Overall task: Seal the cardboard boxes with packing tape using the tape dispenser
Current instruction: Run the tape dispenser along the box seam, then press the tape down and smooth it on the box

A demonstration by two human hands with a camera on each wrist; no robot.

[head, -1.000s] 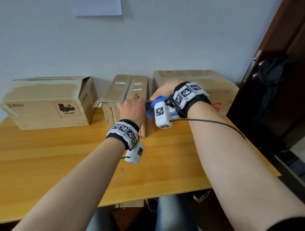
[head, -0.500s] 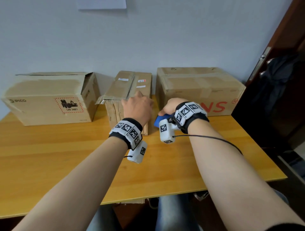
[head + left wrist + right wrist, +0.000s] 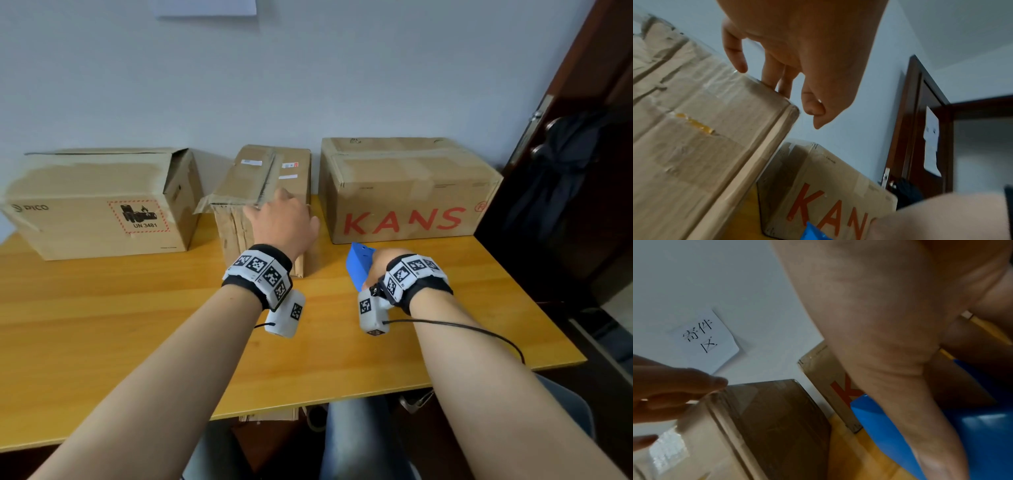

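My left hand point(image 3: 281, 219) rests on the near top edge of the narrow middle cardboard box point(image 3: 270, 171). In the left wrist view its fingers point(image 3: 772, 76) hang fairly straight and touch the taped top edge of that box point(image 3: 715, 113), thumb apart from the corner. My right hand point(image 3: 382, 265) grips the blue tape dispenser point(image 3: 358, 267) low over the table, right of the middle box and in front of the KANS box point(image 3: 407, 192). The right wrist view shows the palm point(image 3: 879, 321) around the blue dispenser point(image 3: 982, 434). No tape roll shows.
A larger PICO box point(image 3: 102, 202) with a raised flap stands at the back left of the yellow wooden table point(image 3: 137, 308). A dark wooden door point(image 3: 582, 137) with a handle is at the right. A paper note point(image 3: 702, 340) hangs on the wall.
My right hand has pulled the blue dispenser back off the middle box, toward me and down to the table at its right. The left hand has stayed on the box.
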